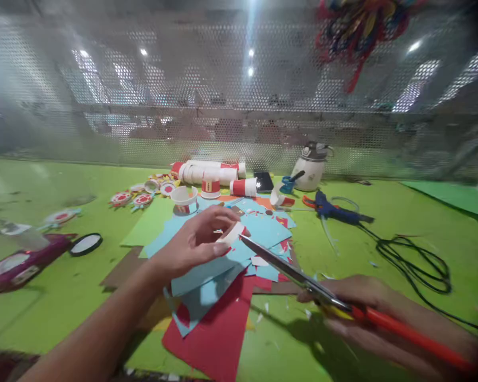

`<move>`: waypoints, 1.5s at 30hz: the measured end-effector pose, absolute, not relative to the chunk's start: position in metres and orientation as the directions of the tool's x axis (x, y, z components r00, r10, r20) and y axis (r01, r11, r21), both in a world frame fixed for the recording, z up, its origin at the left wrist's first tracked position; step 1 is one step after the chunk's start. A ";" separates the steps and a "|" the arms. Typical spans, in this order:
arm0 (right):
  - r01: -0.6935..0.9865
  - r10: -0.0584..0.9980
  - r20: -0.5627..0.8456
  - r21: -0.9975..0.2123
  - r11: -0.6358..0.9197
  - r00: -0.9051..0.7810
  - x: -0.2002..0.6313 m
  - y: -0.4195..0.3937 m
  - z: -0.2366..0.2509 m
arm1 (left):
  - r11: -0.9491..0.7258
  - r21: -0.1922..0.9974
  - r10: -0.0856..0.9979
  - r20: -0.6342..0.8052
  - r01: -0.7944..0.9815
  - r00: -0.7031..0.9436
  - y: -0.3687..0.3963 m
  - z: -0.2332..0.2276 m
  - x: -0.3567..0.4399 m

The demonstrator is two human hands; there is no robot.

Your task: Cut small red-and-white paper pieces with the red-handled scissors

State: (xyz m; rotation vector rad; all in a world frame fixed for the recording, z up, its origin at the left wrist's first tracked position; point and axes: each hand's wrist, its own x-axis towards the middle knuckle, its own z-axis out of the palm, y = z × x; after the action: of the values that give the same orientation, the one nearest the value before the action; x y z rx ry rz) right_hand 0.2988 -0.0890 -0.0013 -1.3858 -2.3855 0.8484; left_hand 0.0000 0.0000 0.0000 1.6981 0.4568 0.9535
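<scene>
Pinching a small white paper piece (231, 234) between thumb and fingers, the left hand (199, 239) holds it at its fingertips, on the side toward the scissors (282, 267) — above the pale blue sheets (203, 277) at the middle of the green table (334, 265). The right hand (362, 305) grasps the scissors by their red handles, blades pointing across to the piece's right edge — whether the tip touches it, I cannot tell. A red sheet (215, 337) lies nearer the table's front edge.
</scene>
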 end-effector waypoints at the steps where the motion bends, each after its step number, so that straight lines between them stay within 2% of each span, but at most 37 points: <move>1: 0.694 0.843 -0.075 -0.607 0.386 -0.533 0.299 -0.088 -0.001 | -0.350 0.923 0.703 0.372 -0.160 0.606 0.000 0.000 0.001; 6: 0.617 0.814 -0.046 -0.678 0.400 -0.578 0.295 -0.087 0.002 | -0.379 0.909 0.680 0.401 -0.174 0.614 0.001 0.002 0.003; 11: 0.590 0.840 0.026 -0.700 0.403 -0.543 0.287 -0.087 0.006 | -0.374 0.908 0.682 0.407 -0.189 0.607 0.001 0.002 0.002; 15: 0.588 0.843 0.028 -0.704 0.398 -0.537 0.287 -0.088 0.002 | -0.363 0.910 0.685 0.408 -0.202 0.603 0.000 0.001 0.003; 20: 0.643 0.830 -0.046 -0.657 0.393 -0.555 0.294 -0.089 -0.001 | -0.368 0.906 0.681 0.416 -0.210 0.602 0.000 0.002 0.002; 23: 0.623 0.815 -0.007 -0.648 0.438 -0.580 0.295 -0.088 0.002 | -0.365 0.909 0.680 0.409 -0.203 0.608 0.001 0.002 0.001; 29: 0.656 0.857 -0.050 -0.667 0.354 -0.513 0.284 -0.089 0.017 | -0.365 0.910 0.685 0.404 -0.194 0.607 0.001 0.001 0.001; 34: 0.608 0.851 0.005 -0.698 0.379 -0.525 0.279 -0.090 0.023 | -0.374 0.911 0.696 0.399 -0.173 0.597 0.000 0.002 0.002; 40: 0.617 0.822 -0.061 -0.692 0.374 -0.567 0.283 -0.086 0.017 | -0.363 0.919 0.708 0.381 -0.158 0.595 0.000 0.001 0.002; 45: 0.598 0.819 -0.043 -0.705 0.381 -0.573 0.287 -0.086 0.012 | -0.350 0.925 0.718 0.368 -0.150 0.591 0.001 0.000 0.002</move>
State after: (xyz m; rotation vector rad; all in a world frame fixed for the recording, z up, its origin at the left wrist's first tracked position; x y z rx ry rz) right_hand 0.2871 -0.0860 0.0116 -1.2419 -2.3327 0.9937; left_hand 0.0016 0.0009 0.0000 1.7014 0.4738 0.9682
